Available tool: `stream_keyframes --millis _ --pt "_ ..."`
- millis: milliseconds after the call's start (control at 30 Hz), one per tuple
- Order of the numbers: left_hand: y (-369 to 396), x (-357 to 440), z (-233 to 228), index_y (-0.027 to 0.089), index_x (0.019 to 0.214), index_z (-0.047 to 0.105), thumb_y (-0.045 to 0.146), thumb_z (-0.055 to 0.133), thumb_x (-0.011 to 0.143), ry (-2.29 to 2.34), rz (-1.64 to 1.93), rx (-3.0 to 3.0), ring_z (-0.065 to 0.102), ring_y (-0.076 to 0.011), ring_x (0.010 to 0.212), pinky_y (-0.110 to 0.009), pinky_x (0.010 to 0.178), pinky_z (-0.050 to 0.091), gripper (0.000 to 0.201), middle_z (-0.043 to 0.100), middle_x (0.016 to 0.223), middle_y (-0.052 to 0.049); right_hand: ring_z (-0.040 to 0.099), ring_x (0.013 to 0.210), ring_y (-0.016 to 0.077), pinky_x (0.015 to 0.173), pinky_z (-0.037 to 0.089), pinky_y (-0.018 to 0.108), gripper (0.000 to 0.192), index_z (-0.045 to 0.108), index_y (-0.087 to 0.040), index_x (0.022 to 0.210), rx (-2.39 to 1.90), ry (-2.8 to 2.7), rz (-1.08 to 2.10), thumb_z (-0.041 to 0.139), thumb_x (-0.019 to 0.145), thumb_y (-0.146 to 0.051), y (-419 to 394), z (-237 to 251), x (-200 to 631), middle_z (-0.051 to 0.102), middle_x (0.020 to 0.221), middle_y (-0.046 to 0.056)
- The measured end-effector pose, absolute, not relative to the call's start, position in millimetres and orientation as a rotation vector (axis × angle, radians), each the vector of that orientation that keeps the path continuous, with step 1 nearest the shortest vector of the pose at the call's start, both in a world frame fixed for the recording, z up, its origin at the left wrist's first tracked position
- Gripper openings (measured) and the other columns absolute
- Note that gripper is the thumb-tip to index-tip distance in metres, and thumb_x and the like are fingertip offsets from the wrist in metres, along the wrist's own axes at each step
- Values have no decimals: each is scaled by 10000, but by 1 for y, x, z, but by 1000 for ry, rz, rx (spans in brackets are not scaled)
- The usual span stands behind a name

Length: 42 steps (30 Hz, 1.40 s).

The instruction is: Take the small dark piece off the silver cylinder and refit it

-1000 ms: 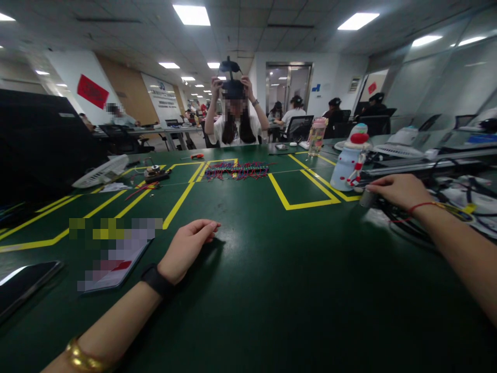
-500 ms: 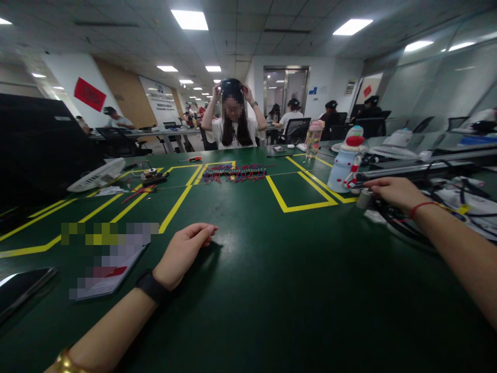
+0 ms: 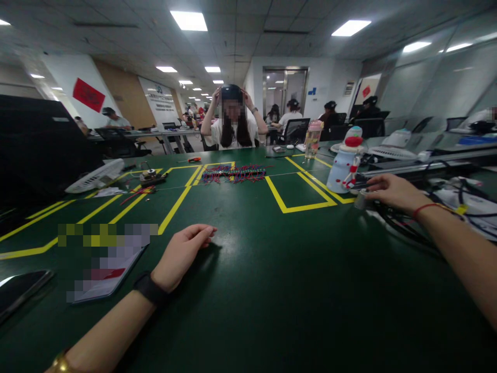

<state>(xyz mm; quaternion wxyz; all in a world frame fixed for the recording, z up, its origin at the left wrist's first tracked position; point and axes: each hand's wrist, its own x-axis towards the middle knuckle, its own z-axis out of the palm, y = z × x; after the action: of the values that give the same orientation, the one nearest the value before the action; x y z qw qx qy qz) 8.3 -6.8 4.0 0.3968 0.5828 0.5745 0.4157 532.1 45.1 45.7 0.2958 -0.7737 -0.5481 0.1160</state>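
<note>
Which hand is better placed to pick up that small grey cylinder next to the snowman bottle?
Right. The right hand already has its fingertips on the small grey cylinder, beside the snowman bottle. The left hand rests, loosely curled, on the bare green table, well away.

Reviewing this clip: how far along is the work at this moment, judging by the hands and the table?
Early, by the look of it. Done: nothing finished lies on the bare green table in front. In hand: the right hand touches a small grey cylinder beside the black cables; whether it grips it is unclear. The left hand rests empty. Left: the bundle of red and blue wires lies untouched further off.
</note>
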Motion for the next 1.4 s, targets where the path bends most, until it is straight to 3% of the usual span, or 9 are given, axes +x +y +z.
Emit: stream_keyframes --millis 200,300,400,533,833,1067,1233,1400 --pt "-6 7 2 174 924 661 471 589 745 1449 1071 1469 564 -166 828 -257 713 433 353 659 937 -53 533 820 204 744 361 342 458 631 -123 923 -2048 -1579 120 718 541 -360 39 43 518 612 969 175" --pt "-6 8 2 172 938 652 464 574 763 1453 1055 1473 563 -166 848 -259 728 431 349 655 963 -58 534 817 196 744 368 340 467 622 -117 977 -1963 -1617 37 665 621 -417 38 43 500 605 990 176" --pt "-7 9 4 170 938 651 461 567 767 1469 1043 1485 565 -170 857 -263 733 429 347 658 967 -61 551 761 153 719 410 298 482 600 -152 1054 -1822 -1707 36 645 662 -430 36 41 463 619 948 105" --pt "-10 12 7 170 939 649 469 548 779 1489 1006 1539 572 -176 850 -276 731 428 354 662 958 -61 553 728 131 688 456 295 431 574 -174 1105 -1451 -1918 233 607 728 -381 15 36 387 613 946 68" --pt "-21 28 19 221 983 660 480 509 809 1417 884 1802 599 -205 885 -335 798 434 346 673 962 -38 513 1024 116 863 440 278 380 528 -233 1172 -1017 -2147 564 559 793 -226 -43 20 284 551 1158 35" --pt "-43 54 31 288 1042 641 391 454 877 1266 839 2048 554 -175 986 -330 883 413 270 616 1075 -10 519 1046 116 879 437 287 660 270 -239 1354 -1017 -2061 735 585 776 -214 -51 8 278 547 1191 43" --pt "-54 68 38 300 1102 613 354 464 885 1183 904 2135 526 -161 1021 -325 920 399 269 576 1097 -15 544 991 120 849 445 288 676 263 -221 1337 -1031 -2040 762 616 761 -232 -52 5 275 575 1159 51" --pt "-56 79 43 287 1019 655 327 478 878 1139 891 2177 545 -158 950 -315 861 429 230 587 1013 -16 564 982 134 871 440 318 693 264 -205 1338 -1019 -2053 811 633 752 -241 -52 5 274 589 1152 67"
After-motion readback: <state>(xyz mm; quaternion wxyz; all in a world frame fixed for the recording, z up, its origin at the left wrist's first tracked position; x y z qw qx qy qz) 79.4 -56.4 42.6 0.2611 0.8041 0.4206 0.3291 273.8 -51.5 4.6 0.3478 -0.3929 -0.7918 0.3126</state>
